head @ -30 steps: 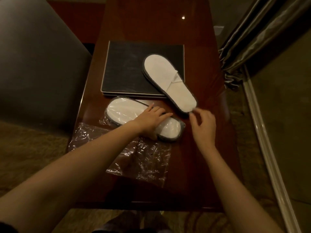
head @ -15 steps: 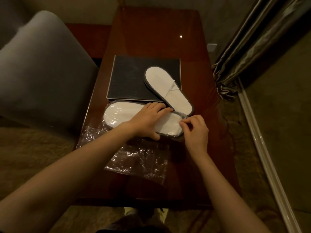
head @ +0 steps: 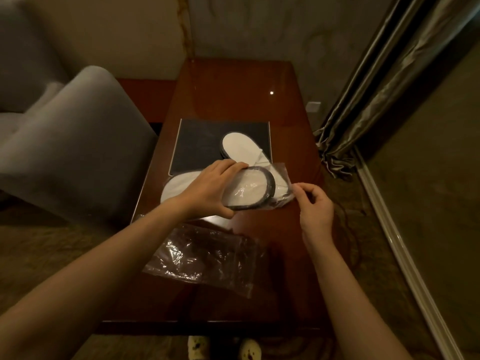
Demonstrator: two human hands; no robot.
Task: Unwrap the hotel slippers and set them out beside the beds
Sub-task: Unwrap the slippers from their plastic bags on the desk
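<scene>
I see my left hand gripping a wrapped slipper, lifted and tilted above the dark red worktop. My right hand pinches the edge of its clear wrapper. A bare slipper lies on a black folder. An empty plastic bag lies nearer me.
</scene>
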